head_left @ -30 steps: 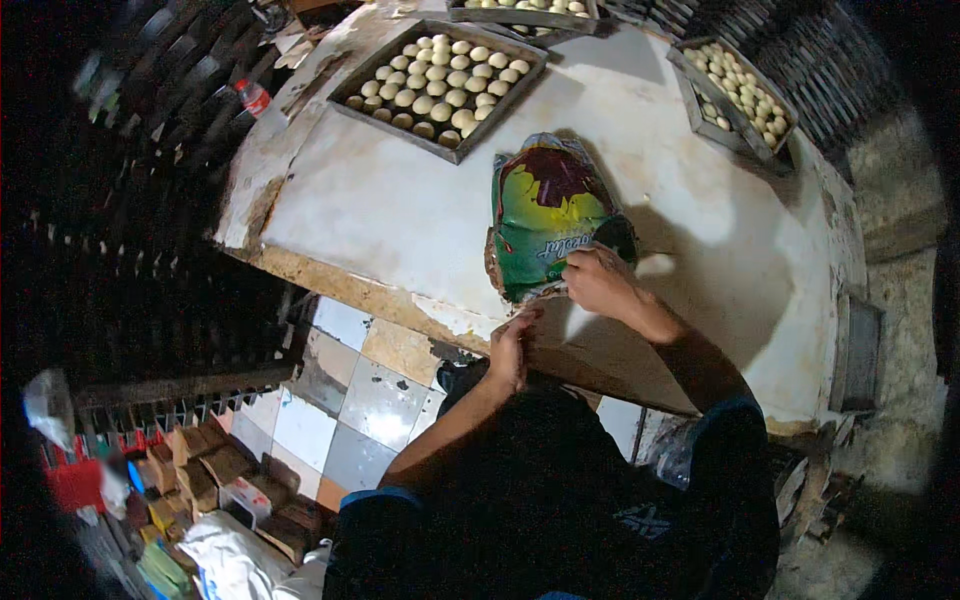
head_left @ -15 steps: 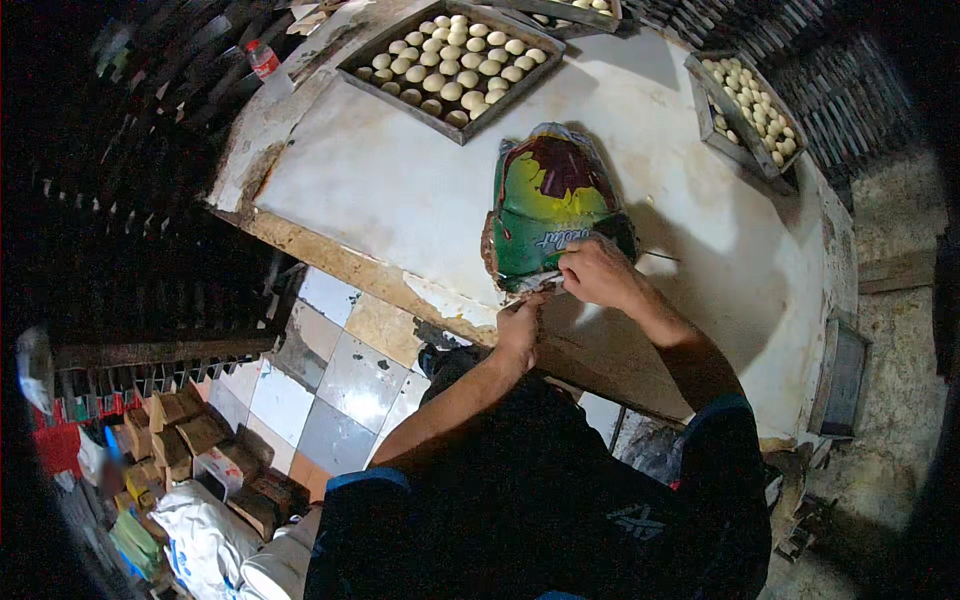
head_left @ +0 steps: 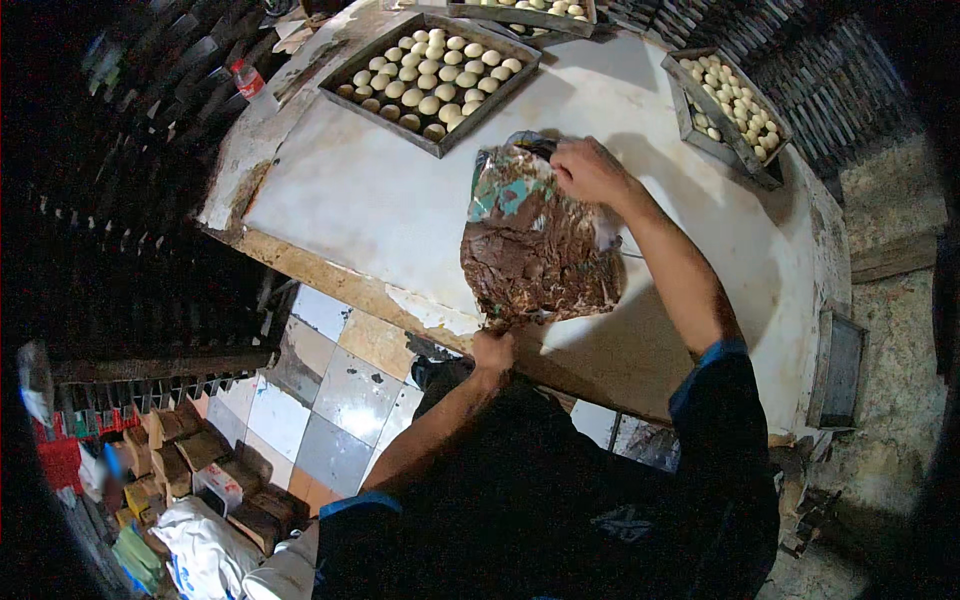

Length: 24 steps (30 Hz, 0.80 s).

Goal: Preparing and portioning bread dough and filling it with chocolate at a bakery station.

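Note:
A plastic bag (head_left: pixel 508 198) lies on the pale worktop in front of me, its upper layer folded back so the inner face shows. Thick brown paste (head_left: pixel 540 260), chocolate-like, covers most of that face. At the bag's far right corner, my right hand (head_left: pixel 592 172) is closed on the folded-back plastic. My left hand (head_left: pixel 492 350) is closed at the bag's near left corner, by the worktop's front edge, gripping it there. A short, thin dark rod (head_left: pixel 631 254) shows at the right side of the bag; what it belongs to is hidden.
Trays of round pale dough balls stand on the worktop (head_left: pixel 350 215): one tray (head_left: pixel 440 148) far left, another tray (head_left: pixel 580 28) behind it, and a tray (head_left: pixel 722 150) far right. A red-capped bottle (head_left: pixel 247 80) stands back left. Cardboard boxes (head_left: pixel 190 450) and a white sack (head_left: pixel 205 545) lie lower left.
My right hand has moved away from me, peeling the bag's green printed layer back and exposing the brown paste. My left hand stays near the front edge, shifted slightly left and nearer.

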{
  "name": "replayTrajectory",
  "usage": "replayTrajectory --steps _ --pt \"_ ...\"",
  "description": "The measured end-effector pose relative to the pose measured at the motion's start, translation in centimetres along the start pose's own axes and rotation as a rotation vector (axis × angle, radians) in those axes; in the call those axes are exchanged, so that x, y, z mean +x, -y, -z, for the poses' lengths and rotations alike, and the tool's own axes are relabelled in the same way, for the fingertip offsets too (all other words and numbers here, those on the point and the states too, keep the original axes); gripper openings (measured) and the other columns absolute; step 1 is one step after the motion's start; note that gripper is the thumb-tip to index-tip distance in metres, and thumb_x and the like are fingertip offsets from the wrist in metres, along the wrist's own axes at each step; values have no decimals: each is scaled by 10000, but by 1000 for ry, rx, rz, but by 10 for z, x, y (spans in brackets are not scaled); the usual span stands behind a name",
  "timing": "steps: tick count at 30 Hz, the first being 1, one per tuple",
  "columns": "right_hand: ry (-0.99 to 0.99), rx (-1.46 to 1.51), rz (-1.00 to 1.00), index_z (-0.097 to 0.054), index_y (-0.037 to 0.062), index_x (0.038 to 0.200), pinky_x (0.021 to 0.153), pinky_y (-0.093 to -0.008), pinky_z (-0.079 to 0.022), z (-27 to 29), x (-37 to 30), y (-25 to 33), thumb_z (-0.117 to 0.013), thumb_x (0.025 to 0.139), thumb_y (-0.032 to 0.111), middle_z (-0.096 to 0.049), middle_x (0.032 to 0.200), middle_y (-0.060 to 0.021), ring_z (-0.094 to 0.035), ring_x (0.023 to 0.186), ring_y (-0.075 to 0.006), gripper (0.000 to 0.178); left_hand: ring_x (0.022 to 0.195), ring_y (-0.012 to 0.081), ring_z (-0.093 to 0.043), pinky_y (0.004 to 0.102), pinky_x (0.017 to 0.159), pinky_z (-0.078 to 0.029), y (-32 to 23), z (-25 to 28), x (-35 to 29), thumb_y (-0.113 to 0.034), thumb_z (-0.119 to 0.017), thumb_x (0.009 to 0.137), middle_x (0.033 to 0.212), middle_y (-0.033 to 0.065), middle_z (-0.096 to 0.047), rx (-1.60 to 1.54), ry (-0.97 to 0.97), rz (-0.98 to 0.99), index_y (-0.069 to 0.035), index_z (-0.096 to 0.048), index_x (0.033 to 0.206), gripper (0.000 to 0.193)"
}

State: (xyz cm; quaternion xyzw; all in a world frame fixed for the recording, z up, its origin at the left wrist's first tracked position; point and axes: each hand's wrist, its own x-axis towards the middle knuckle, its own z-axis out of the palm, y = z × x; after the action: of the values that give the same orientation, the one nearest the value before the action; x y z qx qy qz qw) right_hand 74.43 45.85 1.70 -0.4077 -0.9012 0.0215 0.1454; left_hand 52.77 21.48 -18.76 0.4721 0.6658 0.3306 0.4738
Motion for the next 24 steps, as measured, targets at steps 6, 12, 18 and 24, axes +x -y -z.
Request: replayTrajectory --steps 6,12,18,24 --pt "-27 -109 130 -637 51 774 721 -465 -473 -17 60 -47 -550 745 115 -615 842 -140 -599 821 -329 112 679 192 -620 371 584 -459 -22 8 -9 -193 -646 756 700 168 -650 -148 67 111 58 -665 877 279" --pt "-230 5 -5 -655 62 879 768 -443 -476 -50 54 -72 -588 756 110 -626 867 -125 -592 867 -337 147 552 102 -492 322 498 -401 -16 12 -12 -237 -609 845 594 35 -555 -273 160 67 12 -689 973 291" --pt "250 166 -509 -515 42 746 598 -398 -461 -1 -80 -62 -660 679 219 -569 718 -135 -576 655 -318 238 785 140 -615 278 685 -501 -20 49 -22 -181 -574 907 968 49 -660 -611 181 338 -8 -642 1083 255" --pt "134 335 -612 -554 51 871 653 -392 -451 -59 -218 -20 -675 722 139 -544 773 -130 -562 723 -286 211 795 97 -587 269 730 -483 -15 67 -6 -188 -586 916 887 48 -672 -491 269 154 -9 -677 1023 228"
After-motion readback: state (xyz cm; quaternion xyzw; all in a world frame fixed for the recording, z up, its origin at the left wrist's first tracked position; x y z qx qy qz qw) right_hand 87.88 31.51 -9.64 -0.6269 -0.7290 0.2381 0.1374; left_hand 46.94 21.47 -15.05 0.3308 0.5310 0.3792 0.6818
